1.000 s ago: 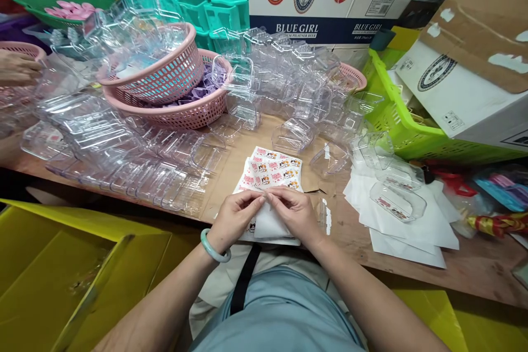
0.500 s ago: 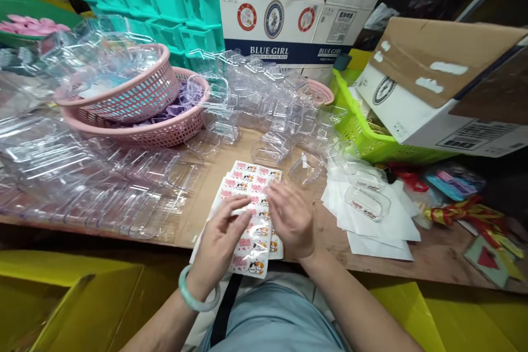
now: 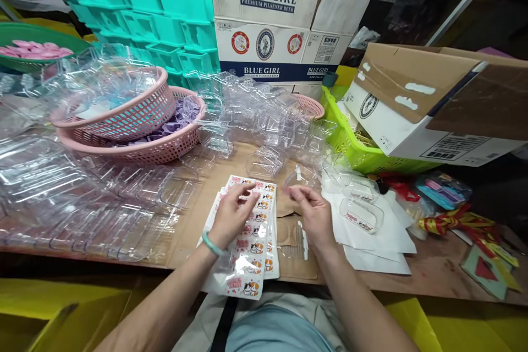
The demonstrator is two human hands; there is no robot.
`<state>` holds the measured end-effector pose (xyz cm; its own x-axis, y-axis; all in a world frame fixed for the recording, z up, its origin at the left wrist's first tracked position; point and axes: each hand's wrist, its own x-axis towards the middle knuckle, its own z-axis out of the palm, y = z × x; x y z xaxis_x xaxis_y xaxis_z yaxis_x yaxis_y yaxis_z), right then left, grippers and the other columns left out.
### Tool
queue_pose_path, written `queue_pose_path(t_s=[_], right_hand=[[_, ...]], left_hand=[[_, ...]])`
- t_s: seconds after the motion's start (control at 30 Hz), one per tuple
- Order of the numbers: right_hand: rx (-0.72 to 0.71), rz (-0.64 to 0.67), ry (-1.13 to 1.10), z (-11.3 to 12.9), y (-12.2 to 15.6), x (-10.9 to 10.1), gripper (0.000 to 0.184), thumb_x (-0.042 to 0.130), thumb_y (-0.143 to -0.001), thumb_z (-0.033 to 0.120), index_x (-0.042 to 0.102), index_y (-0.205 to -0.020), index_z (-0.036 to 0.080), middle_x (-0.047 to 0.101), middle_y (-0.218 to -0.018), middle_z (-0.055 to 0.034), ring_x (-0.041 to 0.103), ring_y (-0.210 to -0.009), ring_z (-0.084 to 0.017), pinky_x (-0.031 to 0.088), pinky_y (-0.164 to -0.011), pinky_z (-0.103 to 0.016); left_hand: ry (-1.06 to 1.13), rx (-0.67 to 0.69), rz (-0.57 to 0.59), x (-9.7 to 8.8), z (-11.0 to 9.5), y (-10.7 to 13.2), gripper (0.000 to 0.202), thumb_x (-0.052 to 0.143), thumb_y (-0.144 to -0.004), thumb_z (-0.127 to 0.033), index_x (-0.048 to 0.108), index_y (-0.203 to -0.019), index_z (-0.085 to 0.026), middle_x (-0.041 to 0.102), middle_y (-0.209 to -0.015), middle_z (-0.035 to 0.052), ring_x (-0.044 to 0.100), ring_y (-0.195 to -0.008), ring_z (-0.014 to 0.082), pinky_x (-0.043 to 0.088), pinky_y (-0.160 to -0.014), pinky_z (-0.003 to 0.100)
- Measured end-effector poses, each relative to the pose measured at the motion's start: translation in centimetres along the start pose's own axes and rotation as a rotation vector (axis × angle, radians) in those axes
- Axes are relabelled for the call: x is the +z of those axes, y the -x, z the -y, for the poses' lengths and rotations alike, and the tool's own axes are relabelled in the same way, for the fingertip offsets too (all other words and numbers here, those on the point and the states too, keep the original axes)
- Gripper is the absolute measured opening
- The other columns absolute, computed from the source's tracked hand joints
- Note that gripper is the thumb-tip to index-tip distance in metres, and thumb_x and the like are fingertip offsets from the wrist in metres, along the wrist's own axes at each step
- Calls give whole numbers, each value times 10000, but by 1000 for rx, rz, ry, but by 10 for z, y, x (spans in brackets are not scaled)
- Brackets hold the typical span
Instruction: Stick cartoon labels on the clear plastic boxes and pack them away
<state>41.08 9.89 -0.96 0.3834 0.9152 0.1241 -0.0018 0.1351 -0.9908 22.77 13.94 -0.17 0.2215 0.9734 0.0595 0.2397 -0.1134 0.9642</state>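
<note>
A stack of sticker sheets [image 3: 251, 242] with cat pictures lies on the table edge in front of me. My left hand [image 3: 231, 214], with a green bangle on the wrist, rests on the top sheet with its fingers curled down onto it. My right hand [image 3: 311, 212] hovers just right of the sheets, thumb and fingers pinched together on something too small to make out. A clear plastic box [image 3: 303, 176] sits just beyond the right hand. Another clear box with a sticker [image 3: 361, 214] lies on white backing papers [image 3: 383, 242].
Many clear plastic boxes [image 3: 103, 198] cover the left and middle of the table. Two stacked pink baskets [image 3: 136, 126] stand behind them. At the right are a lime green basket [image 3: 350, 143] and a cardboard box [image 3: 433, 104]. Teal crates [image 3: 165, 0] and beer cartons [image 3: 272, 22] line the back.
The white backing sheet that both hands held is gone from them. The left hand went onto the sticker sheets and the right hand moved out to the right, pinched. The camera tilted up.
</note>
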Motion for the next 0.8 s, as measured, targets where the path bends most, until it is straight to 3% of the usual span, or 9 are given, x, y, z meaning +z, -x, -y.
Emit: queue_pose_path(t_s=[0.07, 0.13, 0.2, 0.3, 0.37, 0.47, 0.63, 0.7, 0.8], right_hand=[[-45, -73, -20, 1, -12, 0, 234, 686, -802, 389, 707, -948, 208, 726, -992, -47, 658, -965, -199, 505, -928, -380], [-80, -61, -23, -1, -17, 1, 317, 685, -803, 380, 669, -1074, 216, 699, -1108, -67, 643, -1048, -206, 501, -960, -395], [-137, -21, 46, -6, -17, 4, 462, 672, -818, 358, 576, -1252, 232, 657, -1196, -84, 623, -1103, -204, 485, -998, -412], [-244, 65, 272, -14, -11, 7, 670, 636, -851, 299, 344, -1454, 271, 599, -1274, -93, 572, -1187, -208, 431, -1061, -451], [-312, 117, 400, -18, -9, 10, 758, 615, -867, 271, 204, -1504, 294, 563, -1318, -97, 528, -1244, -219, 404, -1080, -475], [-377, 153, 465, -18, -13, 19, 902, 654, -845, 293, 57, -1522, 289, 485, -1392, -128, 474, -1296, -238, 392, -1083, -486], [-373, 209, 437, -8, -25, 43, 1136, 782, -724, 361, -28, -1517, 287, 322, -1503, -167, 361, -1379, -274, 356, -1105, -494], [-421, 298, 421, -2, -25, 48, 1159, 795, -711, 347, -39, -1515, 309, 302, -1519, -153, 335, -1396, -276, 338, -1116, -493], [-446, 441, 358, 8, -17, 47, 1156, 789, -719, 322, -52, -1513, 319, 379, -1471, -140, 387, -1363, -265, 398, -1076, -464]], left_hand=[[-155, 115, -99, -4, 2, -33, 344, 576, -844, -413, 649, -1057, -154, 621, -1105, 117, 598, -975, 215, 490, -816, 335], [-301, 172, -160, -8, 5, -69, 378, 569, -840, -388, 623, -1107, -126, 593, -1158, 153, 573, -1036, 243, 484, -827, 347], [-414, 128, -155, -10, 11, -100, 480, 608, -800, -345, 570, -1210, -99, 590, -1180, 182, 576, -1031, 266, 476, -831, 368], [-465, 55, -79, -13, 21, -124, 511, 641, -718, -203, 575, -1211, -86, 670, -954, 132, 622, -826, 238, 482, -764, 354], [-468, 75, -91, -15, 25, -122, 414, 588, -712, -133, 624, -1123, -102, 665, -822, 84, 611, -748, 213, 477, -750, 339], [-499, 144, -169, -20, 23, -102, 319, 513, -740, -105, 640, -1032, -132, 640, -904, 92, 589, -839, 213, 452, -834, 343], [-520, 344, -310, -29, 7, -60, 235, 480, -746, -92, 614, -926, -161, 599, -905, 74, 566, -784, 180, 459, -750, 298], [-484, 328, -307, -35, 2, -46, 259, 492, -741, -106, 613, -963, -162, 603, -898, 57, 557, -712, 152, 458, -689, 276], [-418, 174, -193, -46, -4, -30, 307, 531, -729, -146, 634, -1018, -160, 617, -814, 24, 540, -636, 130, 451, -646, 268]])
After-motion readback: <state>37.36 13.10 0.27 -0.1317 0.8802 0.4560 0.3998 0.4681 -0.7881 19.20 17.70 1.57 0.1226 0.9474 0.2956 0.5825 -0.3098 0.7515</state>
